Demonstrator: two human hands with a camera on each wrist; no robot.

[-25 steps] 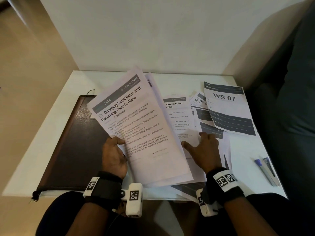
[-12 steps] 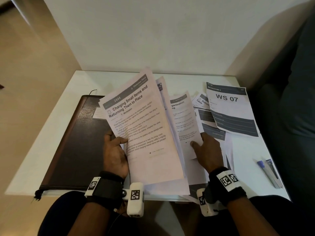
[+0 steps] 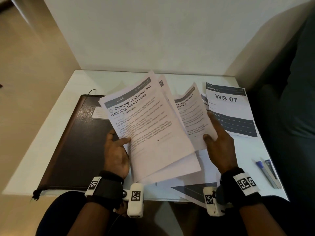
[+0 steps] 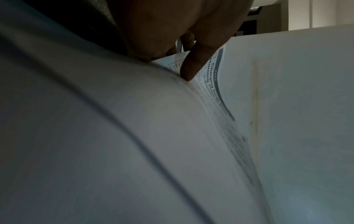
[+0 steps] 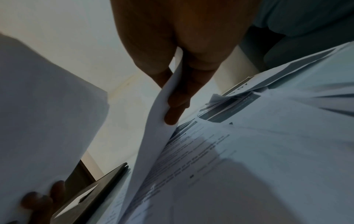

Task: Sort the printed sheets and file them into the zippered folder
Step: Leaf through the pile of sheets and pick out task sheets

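two hands work the paper here: our left hand (image 3: 115, 150) grips the stack of sheets (image 3: 150, 126) with the thumb pressed on its printed face, and our right hand (image 3: 219, 143) pinches a single sheet (image 3: 192, 116). half a second ago that sheet lay low under the right fingers; now it is lifted and tilted up, apart from the stack. both the stack and the sheet are held above the white counter (image 3: 68, 133), long axes running from us toward the far wall, headings at the far end, leaning right. the zippered folder (image 3: 73, 142) lies closed on the counter to the left, its long axis pointing away from us. more sheets, one marked ws 07 (image 3: 228, 106), lie flat at right.
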